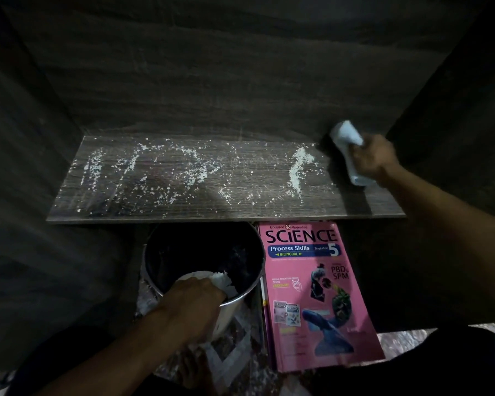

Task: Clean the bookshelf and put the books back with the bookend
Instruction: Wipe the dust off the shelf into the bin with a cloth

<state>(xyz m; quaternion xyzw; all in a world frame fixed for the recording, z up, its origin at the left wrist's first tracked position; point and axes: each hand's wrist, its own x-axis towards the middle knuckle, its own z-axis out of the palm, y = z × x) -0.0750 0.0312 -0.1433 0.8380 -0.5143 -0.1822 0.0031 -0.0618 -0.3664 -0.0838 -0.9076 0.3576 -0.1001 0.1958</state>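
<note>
Nearest, the left hand rests on the rim of a round metal bin, fingers curled round a crumpled white tissue held over its dark inside. Just right of the bin, a pink science book marked with a 5 lies flat, page edges of more showing beneath. Beyond, white powder streaks the dark wooden shelf. At its far right corner the right hand, motion-blurred, grips a pale cloth against the board.
</note>
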